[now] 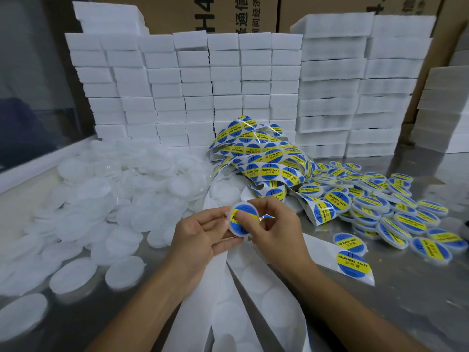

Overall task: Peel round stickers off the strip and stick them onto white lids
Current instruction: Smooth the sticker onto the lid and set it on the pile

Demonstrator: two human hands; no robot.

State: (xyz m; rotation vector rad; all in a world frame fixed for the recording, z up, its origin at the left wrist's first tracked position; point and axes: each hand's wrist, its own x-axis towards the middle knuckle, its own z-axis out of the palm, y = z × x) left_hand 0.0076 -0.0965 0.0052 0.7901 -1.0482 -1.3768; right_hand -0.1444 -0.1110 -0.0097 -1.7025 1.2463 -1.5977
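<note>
The left hand (203, 235) cups a white lid (244, 222) from below and behind, fingers curled round its rim. The right hand (274, 224) pinches the same lid, its thumb pressed flat on the blue and yellow sticker (241, 214) already lying on the lid's face. It looks as if the sticker is being smoothed down, so this lid is nearly finished.

Below the held lid, bare backing strips (243, 288) fan out toward the person, their round spots peeled clean. Behind the lid and a little to its right, a tangled strip of stickers (264, 158) lies heaped with many stickers left on it.

Right of the lid sits the pile of finished lids (385, 209), a good number already labelled. Left of the lid spreads a much larger pile of plain lids (106, 199) on the metal table (418, 288). My guess is that well under half the job is done. Stacks of white foam blocks (203, 85) rise at the back.
</note>
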